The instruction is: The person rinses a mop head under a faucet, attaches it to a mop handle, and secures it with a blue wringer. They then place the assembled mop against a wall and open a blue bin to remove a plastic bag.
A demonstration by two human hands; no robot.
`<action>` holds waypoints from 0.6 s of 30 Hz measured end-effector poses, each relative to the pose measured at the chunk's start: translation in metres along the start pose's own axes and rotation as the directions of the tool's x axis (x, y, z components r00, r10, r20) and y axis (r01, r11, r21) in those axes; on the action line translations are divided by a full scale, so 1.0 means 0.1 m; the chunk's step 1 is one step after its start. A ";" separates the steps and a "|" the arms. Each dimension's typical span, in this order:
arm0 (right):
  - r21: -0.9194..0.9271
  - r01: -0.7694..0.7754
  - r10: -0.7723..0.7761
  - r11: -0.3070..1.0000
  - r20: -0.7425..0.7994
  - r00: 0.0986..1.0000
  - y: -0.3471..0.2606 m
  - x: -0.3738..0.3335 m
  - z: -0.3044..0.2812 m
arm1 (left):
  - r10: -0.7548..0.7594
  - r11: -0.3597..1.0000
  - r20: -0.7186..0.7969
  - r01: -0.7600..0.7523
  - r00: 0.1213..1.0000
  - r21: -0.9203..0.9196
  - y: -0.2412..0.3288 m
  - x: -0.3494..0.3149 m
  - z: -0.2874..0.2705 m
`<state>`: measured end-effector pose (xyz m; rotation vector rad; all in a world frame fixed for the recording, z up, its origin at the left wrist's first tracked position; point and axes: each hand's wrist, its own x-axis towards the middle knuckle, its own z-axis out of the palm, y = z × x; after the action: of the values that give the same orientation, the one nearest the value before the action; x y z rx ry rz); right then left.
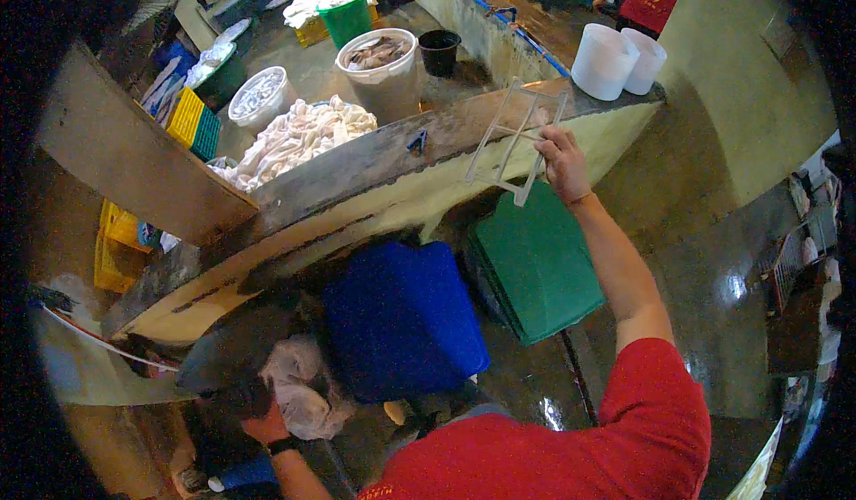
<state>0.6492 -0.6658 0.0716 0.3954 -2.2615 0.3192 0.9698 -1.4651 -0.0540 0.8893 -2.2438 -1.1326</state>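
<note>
My right hand point(563, 163) is raised over the concrete wall, fingers closed on a thin whitish frame with crossbars point(510, 136), like a small ladder. The frame hangs tilted above the ledge. My left hand point(265, 421), with a dark wristband, is low at the left, beside a crumpled greyish plastic bag point(308, 393) and a dark bin point(234, 357). Shadow hides its fingers, so I cannot tell whether it grips the bag. Between my arms are a blue bin with its lid point(401, 317) and a green lidded bin point(539, 264).
The wall's ledge point(357, 163) carries a small dark clip-like thing point(417, 141) and two white rolls point(606, 61). Beyond it are piled whitish cloths point(303, 134), a white bucket point(383, 85), a black bucket point(440, 54) and a green tub point(346, 20). A person in red point(649, 0) stands far right.
</note>
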 end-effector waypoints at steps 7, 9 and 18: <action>0.090 0.087 -0.080 0.992 -0.079 0.994 -1.15 -0.11 -0.52 | 0.126 0.992 0.091 -0.127 0.988 0.014 0.44 0.43 -0.21; 0.211 0.032 -0.017 0.977 -0.071 0.997 -1.62 -0.17 -0.63 | -0.037 0.657 0.239 0.204 0.970 -0.725 0.67 0.52 -0.17; 0.822 -0.115 0.005 0.557 0.135 0.991 -4.48 -0.85 -0.29 | 0.292 0.877 0.299 -0.129 0.908 -0.463 1.65 1.63 -0.46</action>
<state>0.8925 -1.0525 0.0713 0.8349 -2.0903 1.4788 0.8338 -1.5332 0.1271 0.2525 -2.1485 -1.7061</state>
